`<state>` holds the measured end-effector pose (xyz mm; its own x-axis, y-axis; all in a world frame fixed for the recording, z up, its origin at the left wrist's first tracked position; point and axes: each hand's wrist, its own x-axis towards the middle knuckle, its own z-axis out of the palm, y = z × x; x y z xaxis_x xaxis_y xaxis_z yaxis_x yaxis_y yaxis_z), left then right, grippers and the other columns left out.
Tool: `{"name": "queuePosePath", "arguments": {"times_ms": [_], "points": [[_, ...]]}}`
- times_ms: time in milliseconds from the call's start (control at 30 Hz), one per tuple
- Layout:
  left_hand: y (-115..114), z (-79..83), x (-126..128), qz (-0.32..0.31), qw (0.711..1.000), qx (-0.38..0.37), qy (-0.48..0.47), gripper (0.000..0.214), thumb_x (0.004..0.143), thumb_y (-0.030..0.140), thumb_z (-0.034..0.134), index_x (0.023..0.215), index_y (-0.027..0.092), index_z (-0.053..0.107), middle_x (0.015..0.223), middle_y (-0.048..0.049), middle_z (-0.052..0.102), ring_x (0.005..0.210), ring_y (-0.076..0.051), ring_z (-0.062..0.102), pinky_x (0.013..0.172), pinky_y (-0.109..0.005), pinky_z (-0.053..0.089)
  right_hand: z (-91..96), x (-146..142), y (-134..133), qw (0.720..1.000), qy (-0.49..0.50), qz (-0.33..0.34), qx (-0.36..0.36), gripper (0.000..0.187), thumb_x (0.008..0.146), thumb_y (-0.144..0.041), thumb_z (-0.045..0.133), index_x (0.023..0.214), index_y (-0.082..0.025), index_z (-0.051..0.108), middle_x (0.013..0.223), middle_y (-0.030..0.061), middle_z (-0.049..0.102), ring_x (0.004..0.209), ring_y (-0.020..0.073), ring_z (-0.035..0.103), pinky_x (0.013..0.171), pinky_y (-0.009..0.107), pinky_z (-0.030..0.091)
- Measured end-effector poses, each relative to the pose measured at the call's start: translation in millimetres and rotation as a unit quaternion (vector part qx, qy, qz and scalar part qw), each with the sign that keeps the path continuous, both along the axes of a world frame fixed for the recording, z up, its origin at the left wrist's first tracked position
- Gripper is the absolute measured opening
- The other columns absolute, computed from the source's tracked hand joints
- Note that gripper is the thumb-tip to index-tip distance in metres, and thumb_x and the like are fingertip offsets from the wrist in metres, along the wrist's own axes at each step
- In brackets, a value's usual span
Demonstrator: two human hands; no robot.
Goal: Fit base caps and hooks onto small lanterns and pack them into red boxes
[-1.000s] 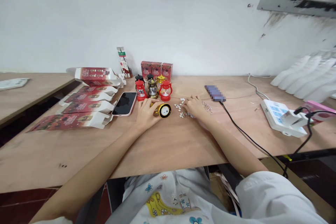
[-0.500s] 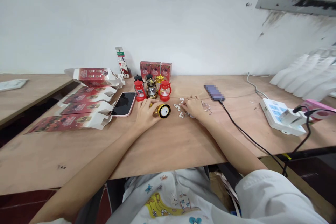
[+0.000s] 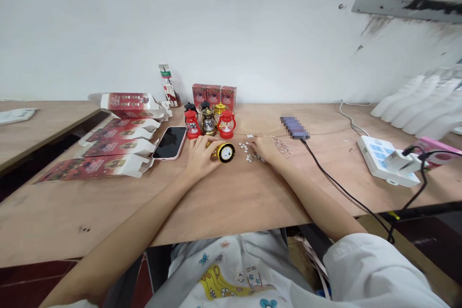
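Observation:
My left hand (image 3: pixel 200 155) is closed around a small gold lantern (image 3: pixel 226 153), tipped on its side so that its round base with a white centre faces me. Over a scatter of small white discs (image 3: pixel 249 158), my right hand (image 3: pixel 266 148) rests low on the table with its fingers curled together. Whatever lies between those fingertips is too small to make out. Thin bent metal wires (image 3: pixel 283 147) lie just past the right hand. Behind my left hand stand several little lanterns, among them a red lantern (image 3: pixel 226 125) and a bronze lantern (image 3: pixel 208 122).
Small red boxes (image 3: pixel 213 94) stand at the wall. Flattened printed cartons (image 3: pixel 111 149) lie left, beside a pink-edged phone (image 3: pixel 170 143). Another phone (image 3: pixel 295 127) trails a black cable on the right, towards a white power strip (image 3: pixel 386 160). White curved pieces (image 3: pixel 415 103) are stacked far right.
My right hand's fingers have drawn closer together over the discs, uncovering more of the bent wires. My left hand and the gold lantern have barely moved.

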<state>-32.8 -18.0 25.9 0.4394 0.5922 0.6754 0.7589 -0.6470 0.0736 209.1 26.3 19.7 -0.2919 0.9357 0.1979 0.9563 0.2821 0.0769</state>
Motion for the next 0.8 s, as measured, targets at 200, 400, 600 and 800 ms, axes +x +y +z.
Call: {"name": "queuePosePath", "arguments": {"times_ms": [200,400,600,800], "points": [[0,0.3,0,-0.001,1.0,-0.002,0.002,0.032,0.078,0.034,0.063,0.107,0.021,0.062,0.107,-0.0088,0.062,0.096,-0.024,0.054,0.08,-0.037,0.033,0.0,-2,-1,1.0,-0.01,0.004,-0.002,0.027,0.095,-0.023,0.041,0.103,-0.011,0.065,0.109,0.0142,0.065,0.099,0.0218,0.062,0.076,0.027,0.04],[0,-0.1,0,0.001,1.0,0.007,0.003,0.032,0.078,0.034,0.063,0.107,0.021,0.062,0.106,-0.0088,0.063,0.095,-0.024,0.054,0.08,-0.037,0.034,2.4,-5,-4,1.0,-0.011,0.008,0.005,0.025,0.092,-0.016,0.041,0.1,-0.008,0.064,0.105,0.0153,0.066,0.098,0.0228,0.061,0.079,0.028,0.041],[0,0.2,0,-0.004,1.0,0.005,0.002,0.032,0.078,0.036,0.063,0.106,0.021,0.062,0.107,-0.0092,0.062,0.096,-0.025,0.055,0.08,-0.037,0.034,5.2,-9,-10,0.999,0.007,0.019,0.037,0.022,0.089,-0.014,0.043,0.098,-0.008,0.063,0.103,0.0157,0.066,0.097,0.0233,0.06,0.081,0.029,0.041],[4,-3.2,-1,0.012,0.999,-0.01,-0.045,0.033,0.076,0.037,0.066,0.104,0.021,0.061,0.104,-0.0081,0.062,0.096,-0.024,0.056,0.08,-0.037,0.035,3.7,-18,-27,0.961,0.21,0.096,0.154,0.017,0.089,-0.021,0.047,0.086,-0.016,0.063,0.086,0.0055,0.068,0.084,0.0158,0.061,0.079,0.026,0.044]]}}
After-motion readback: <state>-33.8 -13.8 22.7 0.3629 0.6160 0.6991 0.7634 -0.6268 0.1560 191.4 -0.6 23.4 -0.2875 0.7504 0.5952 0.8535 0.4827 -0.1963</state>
